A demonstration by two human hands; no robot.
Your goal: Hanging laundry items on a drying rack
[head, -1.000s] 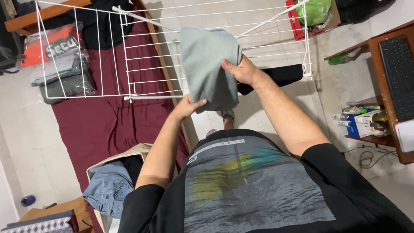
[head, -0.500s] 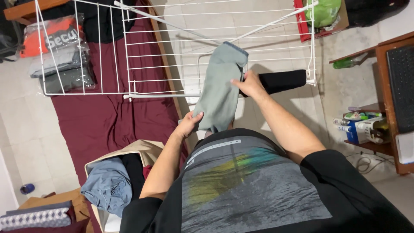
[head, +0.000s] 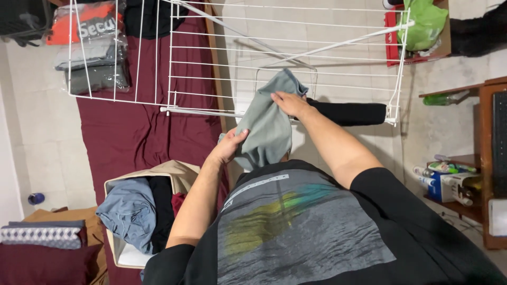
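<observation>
Both hands grip the grey-green cloth (head: 266,126) (held between them).

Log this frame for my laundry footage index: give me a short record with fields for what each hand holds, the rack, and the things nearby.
left hand: left hand grips the lower edge of the grey-green cloth garment
right hand: right hand holds the same garment's upper part at the rack's near rail
rack: white wire drying rack, opened out over the floor and bed
on rack: black garment draped on the near rail
bed: dark red bedsheet
basket: beige laundry basket holding blue and black clothes
</observation>
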